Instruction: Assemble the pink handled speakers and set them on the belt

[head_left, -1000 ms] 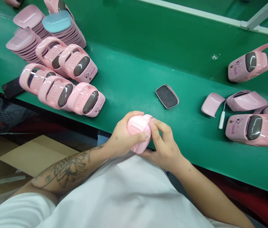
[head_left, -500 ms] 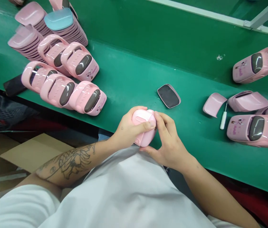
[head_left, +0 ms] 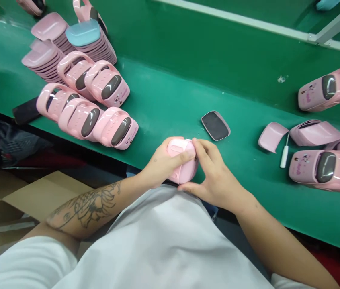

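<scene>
Between my two hands, close to my body at the table's front edge, is a pink plastic housing (head_left: 185,173), rounded and glossy. My left hand (head_left: 161,162) is closed round its left side, thumb lying across the top. My right hand (head_left: 216,172) grips the opposite side, fingertips at the upper corner and thumb at the lower edge. Its far face is hidden from me. Beyond the hands lies a pink cover (head_left: 216,125) with a dark inner face. Off to the right are a curved pink cover (head_left: 271,137) and a white-handled screwdriver (head_left: 284,156).
Several pink housings with handles and dark windows (head_left: 109,126) stand at the left. Behind them are stacked pink covers (head_left: 45,60), one stack topped by a blue cover (head_left: 84,32). At right are more housings (head_left: 313,165) and covers (head_left: 316,132). A cardboard box (head_left: 46,194) sits below left.
The camera view has shifted a little, so the table items appear slightly lower. Both hands keep their hold on the pink housing, which has turned slightly.
</scene>
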Available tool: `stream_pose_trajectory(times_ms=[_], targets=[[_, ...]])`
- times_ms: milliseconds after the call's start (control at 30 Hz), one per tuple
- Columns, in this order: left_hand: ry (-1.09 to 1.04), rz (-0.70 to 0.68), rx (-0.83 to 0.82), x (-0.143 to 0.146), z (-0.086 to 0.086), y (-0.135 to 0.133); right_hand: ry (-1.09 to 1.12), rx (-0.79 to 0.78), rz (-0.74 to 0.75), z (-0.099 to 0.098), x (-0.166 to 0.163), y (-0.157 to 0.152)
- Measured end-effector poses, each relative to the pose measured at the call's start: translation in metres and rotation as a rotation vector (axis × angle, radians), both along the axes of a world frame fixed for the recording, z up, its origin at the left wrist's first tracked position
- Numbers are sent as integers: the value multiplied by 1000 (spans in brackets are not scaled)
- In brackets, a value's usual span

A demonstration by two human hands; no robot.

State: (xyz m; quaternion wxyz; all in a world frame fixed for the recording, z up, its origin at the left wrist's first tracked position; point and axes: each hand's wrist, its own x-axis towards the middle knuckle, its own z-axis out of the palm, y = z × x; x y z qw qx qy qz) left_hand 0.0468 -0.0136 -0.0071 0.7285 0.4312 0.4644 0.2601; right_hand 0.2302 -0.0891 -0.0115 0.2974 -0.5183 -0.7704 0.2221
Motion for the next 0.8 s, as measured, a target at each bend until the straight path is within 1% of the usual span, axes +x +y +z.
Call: stream_pose_trajectory(times_ms=[67,100,133,167,200,233,267,300,367,400,433,500,567,633,733,800], targets=[[48,-56,91,-11,-1,4,-9,8,45,-2,-2,-1],[72,-57,143,-16,-2,6,9,21,43,-6,-4,-3],[83,-38,193,-20,-4,7,58,33,-6,-11,-7,-6],[70,-5,241,-23,-5,7,140,35,-107,-17,-11,-9],[30,36,284,-24,-7,6,254,11,-247,-22,-15,-12],[-35,71,317,-24,-9,5,393,-45,-378,-28,-21,-13],[-113,94,340,-23,-11,4,540,-131,-458,-31,-26,-13],[-191,99,349,-20,-12,3,681,-231,-474,-33,-31,-11],[-289,56,346,-15,-10,1,904,-397,-379,-32,-41,-5],[-293,27,354,-13,-8,0,987,-433,-337,-30,-44,-1],[-272,0,370,-12,-5,-1,1057,-433,-330,-28,-46,3],[-192,-36,400,-11,4,-1,1162,-376,-390,-25,-47,6],[-109,-54,403,-12,12,0,1199,-326,-452,-25,-46,5],[-30,-62,400,-13,20,1,1159,-292,-471,-28,-43,0],[90,-45,429,-12,28,0,1060,-251,-426,-29,-40,-6],[130,-34,440,-11,32,-1,1015,-230,-384,-26,-40,-7]])
